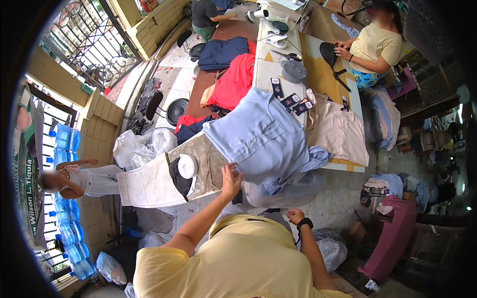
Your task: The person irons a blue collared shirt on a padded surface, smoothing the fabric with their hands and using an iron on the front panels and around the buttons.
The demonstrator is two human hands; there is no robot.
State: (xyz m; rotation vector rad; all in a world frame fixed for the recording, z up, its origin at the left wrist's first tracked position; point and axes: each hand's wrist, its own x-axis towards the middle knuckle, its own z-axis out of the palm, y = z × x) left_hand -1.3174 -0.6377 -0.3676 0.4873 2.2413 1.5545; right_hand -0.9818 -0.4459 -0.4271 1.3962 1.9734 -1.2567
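Your left hand, fingers parted, is at seven o'clock on the light-blue shirt; your right hand, five o'clock, curls, grip unclear.

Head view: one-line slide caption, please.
Left hand beside light blue cloth on a table; right hand, a black watch at its wrist, apart from the cloth.

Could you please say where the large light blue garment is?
In the head view, the large light blue garment lies near the centre, beside the left hand and left of the pale pink garment.
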